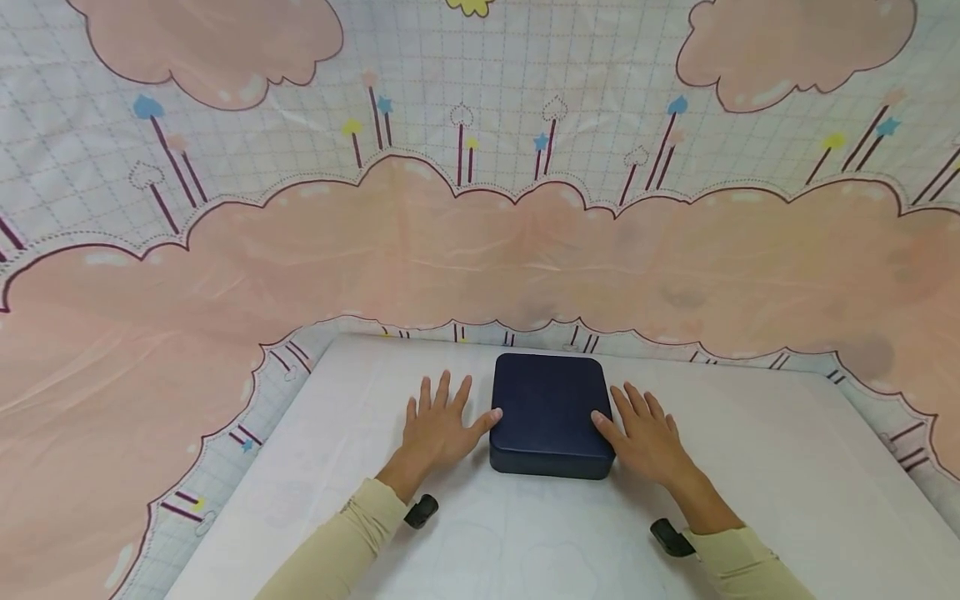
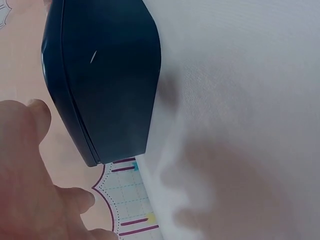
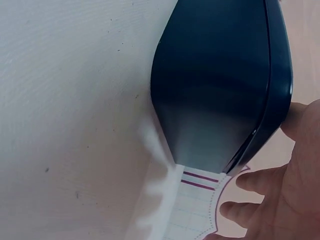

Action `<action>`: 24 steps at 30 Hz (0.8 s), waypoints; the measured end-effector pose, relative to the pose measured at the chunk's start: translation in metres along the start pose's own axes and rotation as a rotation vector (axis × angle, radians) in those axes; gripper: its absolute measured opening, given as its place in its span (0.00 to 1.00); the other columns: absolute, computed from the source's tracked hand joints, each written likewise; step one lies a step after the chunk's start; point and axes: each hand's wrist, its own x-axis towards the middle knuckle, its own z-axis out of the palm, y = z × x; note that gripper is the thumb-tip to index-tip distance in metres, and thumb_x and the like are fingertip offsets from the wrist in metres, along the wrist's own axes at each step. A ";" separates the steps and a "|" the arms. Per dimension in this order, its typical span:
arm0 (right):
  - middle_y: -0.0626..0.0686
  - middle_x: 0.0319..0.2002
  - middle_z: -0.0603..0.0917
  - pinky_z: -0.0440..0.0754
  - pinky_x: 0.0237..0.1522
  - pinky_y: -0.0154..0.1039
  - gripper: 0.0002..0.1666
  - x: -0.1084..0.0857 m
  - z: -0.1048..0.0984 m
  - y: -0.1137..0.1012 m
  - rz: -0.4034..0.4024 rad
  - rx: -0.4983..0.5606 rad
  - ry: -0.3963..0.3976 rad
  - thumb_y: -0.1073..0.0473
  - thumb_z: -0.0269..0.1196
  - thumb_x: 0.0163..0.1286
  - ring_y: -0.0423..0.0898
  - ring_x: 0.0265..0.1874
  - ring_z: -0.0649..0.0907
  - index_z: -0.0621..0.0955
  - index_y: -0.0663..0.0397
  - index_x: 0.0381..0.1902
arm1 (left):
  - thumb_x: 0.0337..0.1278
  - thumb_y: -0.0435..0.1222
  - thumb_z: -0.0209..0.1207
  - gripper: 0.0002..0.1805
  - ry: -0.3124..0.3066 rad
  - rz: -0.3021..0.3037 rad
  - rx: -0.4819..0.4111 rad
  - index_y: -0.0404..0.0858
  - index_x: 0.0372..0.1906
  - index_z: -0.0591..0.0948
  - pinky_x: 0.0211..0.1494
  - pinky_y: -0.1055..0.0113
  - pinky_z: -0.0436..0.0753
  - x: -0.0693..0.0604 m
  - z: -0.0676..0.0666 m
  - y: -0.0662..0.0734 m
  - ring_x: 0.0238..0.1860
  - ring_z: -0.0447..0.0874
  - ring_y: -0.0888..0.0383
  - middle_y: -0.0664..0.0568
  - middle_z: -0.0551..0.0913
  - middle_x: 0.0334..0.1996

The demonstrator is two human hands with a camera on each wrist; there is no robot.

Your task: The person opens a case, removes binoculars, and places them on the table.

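"Sitting flat on the white table [image 1: 540, 550], is that dark blue box [image 1: 551, 402] closed up?"

"It looks so. A seam [image 3: 269, 60] runs along its side just below the top face, so I'd guess there's a lid, and it's on."

"And the hands?"

"One on either side. The left hand [image 1: 438, 432] has its fingers fanned wide, its thumb over the box's left edge. The right hand [image 1: 648, 440] has its fingers extended too, less widely spread, its thumb over the right edge. Neither has hold of anything; the table seems to carry all the weight."

"How far along would you call it?"

"Both hands are in place at the box; that's all I'd count as done. The lid isn't off and the box isn't raised, so any such handling would be left to do. Whether this is the start or the finish, I can't tell."

"Further out?"

"A small black device by each wrist, pale sleeves [image 1: 337, 542], and a cloth [image 1: 480, 258] printed with pinkish clouds beyond the table's far edge."
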 end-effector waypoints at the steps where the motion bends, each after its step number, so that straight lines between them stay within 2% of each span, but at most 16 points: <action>1: 0.69 0.83 0.49 0.43 0.74 0.82 0.49 0.000 0.000 0.000 0.000 0.002 0.002 0.30 0.43 0.82 0.76 0.81 0.47 0.54 0.60 0.83 | 0.66 0.75 0.42 0.52 -0.002 -0.002 0.000 0.51 0.85 0.53 0.84 0.32 0.39 0.000 0.000 0.000 0.86 0.32 0.35 0.43 0.42 0.87; 7: 0.71 0.83 0.49 0.44 0.75 0.80 0.49 0.002 0.000 0.001 -0.002 0.023 -0.002 0.32 0.43 0.82 0.77 0.80 0.47 0.54 0.63 0.83 | 0.67 0.75 0.43 0.51 0.004 -0.002 0.002 0.51 0.85 0.54 0.84 0.31 0.41 0.002 0.002 0.001 0.86 0.34 0.35 0.42 0.44 0.86; 10: 0.74 0.82 0.49 0.43 0.77 0.78 0.49 0.004 0.001 0.003 -0.012 0.078 -0.022 0.33 0.44 0.83 0.78 0.80 0.45 0.54 0.66 0.82 | 0.67 0.75 0.42 0.51 0.002 -0.001 -0.016 0.50 0.85 0.55 0.83 0.31 0.42 0.003 0.004 0.002 0.86 0.36 0.34 0.41 0.47 0.86; 15: 0.75 0.81 0.49 0.43 0.78 0.76 0.48 0.006 0.003 0.005 -0.002 0.215 -0.081 0.35 0.42 0.84 0.76 0.80 0.46 0.52 0.68 0.82 | 0.67 0.75 0.42 0.51 -0.016 -0.001 -0.079 0.49 0.84 0.57 0.83 0.30 0.43 0.003 0.008 0.005 0.86 0.38 0.34 0.40 0.50 0.85; 19: 0.72 0.82 0.51 0.49 0.79 0.73 0.49 0.005 0.003 0.005 0.057 0.356 -0.119 0.33 0.44 0.83 0.73 0.81 0.50 0.51 0.63 0.83 | 0.67 0.74 0.44 0.51 -0.033 0.007 -0.148 0.47 0.84 0.58 0.83 0.30 0.46 0.004 0.009 0.007 0.85 0.42 0.34 0.40 0.53 0.84; 24: 0.68 0.82 0.54 0.60 0.77 0.72 0.47 0.004 0.002 0.005 0.145 0.502 -0.120 0.33 0.47 0.82 0.71 0.80 0.59 0.53 0.55 0.84 | 0.66 0.73 0.48 0.53 -0.083 0.010 -0.233 0.44 0.84 0.57 0.83 0.31 0.51 0.006 0.009 0.008 0.85 0.45 0.34 0.40 0.55 0.84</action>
